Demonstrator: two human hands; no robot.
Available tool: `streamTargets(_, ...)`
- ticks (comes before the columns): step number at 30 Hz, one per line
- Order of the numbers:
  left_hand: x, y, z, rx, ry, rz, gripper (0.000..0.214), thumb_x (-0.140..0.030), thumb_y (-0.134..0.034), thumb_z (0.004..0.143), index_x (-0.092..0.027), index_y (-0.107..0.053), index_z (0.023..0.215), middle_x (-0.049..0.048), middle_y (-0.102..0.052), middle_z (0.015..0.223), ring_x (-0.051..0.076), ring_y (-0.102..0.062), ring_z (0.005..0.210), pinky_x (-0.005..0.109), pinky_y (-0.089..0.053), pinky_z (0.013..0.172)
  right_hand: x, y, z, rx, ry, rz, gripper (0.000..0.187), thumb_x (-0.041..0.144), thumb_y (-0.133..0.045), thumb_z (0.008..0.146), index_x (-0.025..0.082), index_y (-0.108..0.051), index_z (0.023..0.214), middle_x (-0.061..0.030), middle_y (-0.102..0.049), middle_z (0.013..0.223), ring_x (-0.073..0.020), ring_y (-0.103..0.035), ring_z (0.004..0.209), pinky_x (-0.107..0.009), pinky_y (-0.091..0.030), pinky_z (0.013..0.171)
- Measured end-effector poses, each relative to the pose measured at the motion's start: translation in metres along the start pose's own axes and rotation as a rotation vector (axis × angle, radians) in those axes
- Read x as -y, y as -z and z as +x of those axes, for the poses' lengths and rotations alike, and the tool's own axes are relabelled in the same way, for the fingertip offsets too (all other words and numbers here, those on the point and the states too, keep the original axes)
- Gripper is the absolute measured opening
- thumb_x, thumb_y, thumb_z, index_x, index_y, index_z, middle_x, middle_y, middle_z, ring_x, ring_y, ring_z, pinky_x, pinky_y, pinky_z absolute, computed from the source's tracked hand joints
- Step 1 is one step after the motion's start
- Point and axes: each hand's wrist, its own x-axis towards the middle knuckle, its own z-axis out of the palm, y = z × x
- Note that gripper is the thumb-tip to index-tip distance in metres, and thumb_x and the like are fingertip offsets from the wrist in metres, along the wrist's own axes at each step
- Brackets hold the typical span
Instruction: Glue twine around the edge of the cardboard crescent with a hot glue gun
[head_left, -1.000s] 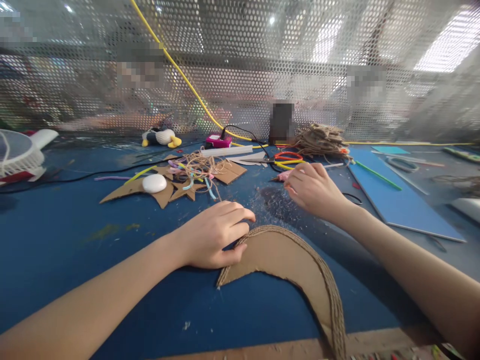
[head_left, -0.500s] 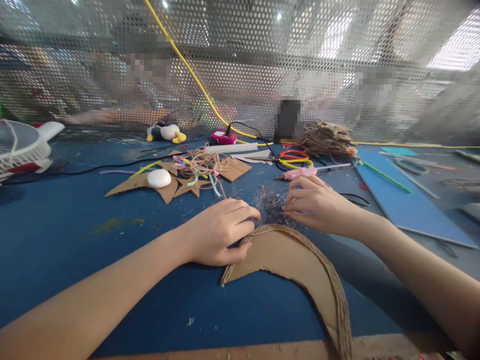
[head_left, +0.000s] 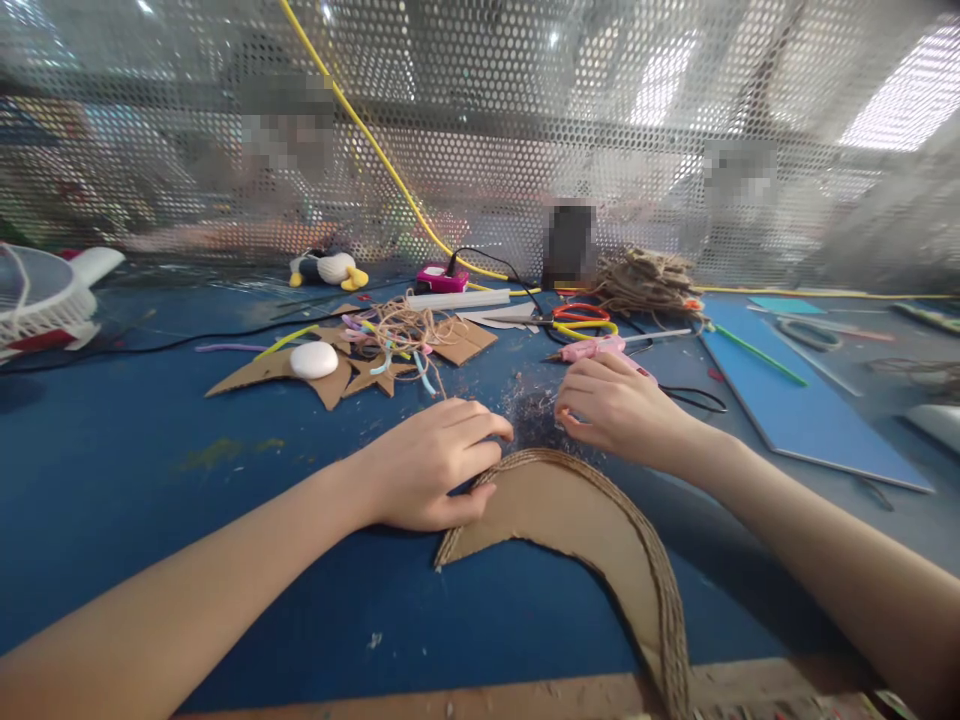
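Note:
A crescent of brown cardboard (head_left: 555, 505) lies flat near the table's front, several rows of twine (head_left: 637, 520) running along its outer edge. My left hand (head_left: 442, 465) grips its left end, thumb on the cardboard face and fingers curled over the twine edge. To the right, my right hand (head_left: 619, 405) hovers past the crescent's top, fingers curled inward and apart from the cardboard. Whether anything small sits between those fingertips is hidden. Just behind that hand lies a pink glue gun (head_left: 592, 348) with a clear glue stick in its rear.
Scissors (head_left: 577, 322), a twine bundle (head_left: 649, 285) and a pink box (head_left: 442, 278) stand behind. At left are a white oval object (head_left: 314, 360), cardboard cutouts (head_left: 247, 375) and tangled string (head_left: 409, 325). A blue board (head_left: 810, 400) lies right; a perforated metal screen (head_left: 480, 150) rises behind.
My right hand has shifted slightly left and its fingers have curled closer together. My left hand stays on the crescent. The whole view has moved a little.

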Motion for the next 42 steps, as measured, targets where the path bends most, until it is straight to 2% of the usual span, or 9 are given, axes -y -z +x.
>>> streamTargets(4,0.0,0.0,0.0,0.003,-0.005,-0.003,0.01,-0.018,-0.055,0.091,-0.013,-0.063,0.089,0.0149,-0.066,0.119,0.025,-0.062,0.104,0.042,-0.051,0.094,-0.004,0.001,-0.001,-0.055,-0.084,0.052,0.025,0.024,-0.049,0.1,0.017,-0.069,0.087,-0.0081,-0.07,0.088,-0.0236,-0.059,0.097,-0.039,-0.04,0.096)
streamTargets(8,0.001,-0.001,0.0,0.0,-0.005,-0.004,0.01,-0.018,-0.055,0.091,-0.013,-0.063,0.09,0.0147,-0.067,0.119,0.025,-0.062,0.104,0.042,-0.05,0.094,-0.006,0.008,-0.003,0.03,0.012,0.25,0.023,0.027,-0.052,0.1,0.021,-0.071,0.089,-0.0041,-0.071,0.089,-0.0209,-0.058,0.092,-0.038,-0.041,0.094)
streamTargets(11,0.0,-0.001,0.0,0.0,-0.004,-0.001,0.01,-0.019,-0.055,0.091,-0.014,-0.064,0.091,0.0145,-0.067,0.119,0.025,-0.062,0.104,0.041,-0.051,0.094,-0.004,0.012,-0.003,0.065,0.026,0.296,0.021,0.025,-0.055,0.099,0.023,-0.073,0.089,-0.0032,-0.072,0.088,-0.0205,-0.057,0.092,-0.038,-0.041,0.092)
streamTargets(18,-0.001,0.0,0.0,0.014,0.001,0.013,0.012,-0.02,-0.054,0.091,-0.014,-0.065,0.092,0.0146,-0.067,0.119,0.025,-0.062,0.104,0.04,-0.05,0.094,0.006,0.012,0.0,0.079,0.009,0.102,0.021,0.019,-0.055,0.095,0.024,-0.072,0.085,-0.0049,-0.07,0.083,-0.0224,-0.054,0.092,-0.039,-0.036,0.088)
streamTargets(26,0.0,-0.001,0.0,0.015,0.003,0.012,0.013,-0.02,-0.055,0.091,-0.014,-0.065,0.091,0.0145,-0.067,0.119,0.025,-0.062,0.102,0.041,-0.05,0.094,0.013,0.016,0.005,0.079,0.079,-0.104,0.024,0.016,-0.056,0.095,0.021,-0.065,0.073,-0.0041,-0.066,0.08,-0.0212,-0.052,0.086,-0.037,-0.033,0.08)
streamTargets(35,0.0,0.0,0.001,0.012,0.004,-0.005,0.011,-0.019,-0.054,0.091,-0.014,-0.064,0.092,0.0145,-0.067,0.118,0.025,-0.061,0.102,0.041,-0.05,0.094,0.007,0.005,0.004,0.032,0.048,-0.051,0.022,0.02,-0.052,0.096,0.02,-0.064,0.078,-0.0034,-0.067,0.079,-0.02,-0.053,0.08,-0.036,-0.034,0.079)
streamTargets(39,0.0,0.0,0.001,0.017,0.006,-0.008,0.01,-0.02,-0.055,0.091,-0.015,-0.064,0.091,0.0143,-0.067,0.118,0.025,-0.061,0.102,0.04,-0.05,0.093,0.001,-0.002,0.001,0.047,0.02,0.047,0.021,0.023,-0.05,0.097,0.019,-0.065,0.083,-0.004,-0.069,0.084,-0.0197,-0.056,0.084,-0.035,-0.036,0.084)
streamTargets(42,0.0,0.0,0.001,0.02,0.006,-0.01,0.01,-0.02,-0.055,0.091,-0.015,-0.064,0.091,0.0143,-0.067,0.118,0.025,-0.061,0.102,0.04,-0.05,0.093,-0.005,-0.003,-0.001,0.015,-0.024,0.03,0.021,0.022,-0.05,0.097,0.019,-0.067,0.085,-0.0065,-0.07,0.085,-0.0218,-0.059,0.092,-0.037,-0.037,0.091)
